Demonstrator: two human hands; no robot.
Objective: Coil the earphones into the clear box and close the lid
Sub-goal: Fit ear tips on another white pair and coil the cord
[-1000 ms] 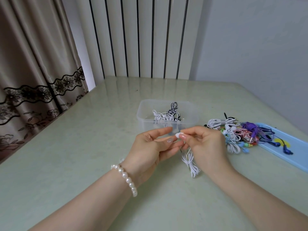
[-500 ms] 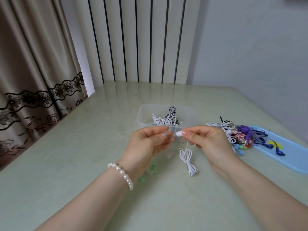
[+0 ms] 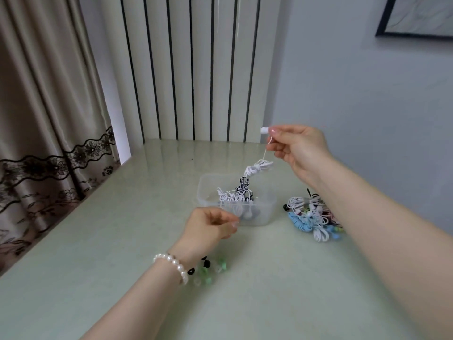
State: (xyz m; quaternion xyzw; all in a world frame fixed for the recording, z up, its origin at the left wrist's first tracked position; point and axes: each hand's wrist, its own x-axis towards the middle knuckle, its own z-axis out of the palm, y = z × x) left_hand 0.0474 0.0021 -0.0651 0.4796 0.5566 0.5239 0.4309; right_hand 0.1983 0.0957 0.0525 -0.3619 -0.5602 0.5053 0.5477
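Item: white coiled earphones, hanging over the clear box, ready to lower.
Right hand pinches the earbud end, its grip clamped on it, bundle dangling just above the box's far right corner. Left hand, fingers loosely curled and holding nothing visible, is near the front wall. Advice: lower straight down beside the sets already inside, then release; steady the box on the counter with the left hand.

My right hand has lifted from beside my left to about one o'clock, pinching the white earbud so its bundled cord now dangles over the clear box. My left hand has dropped, fingers loosely curled.
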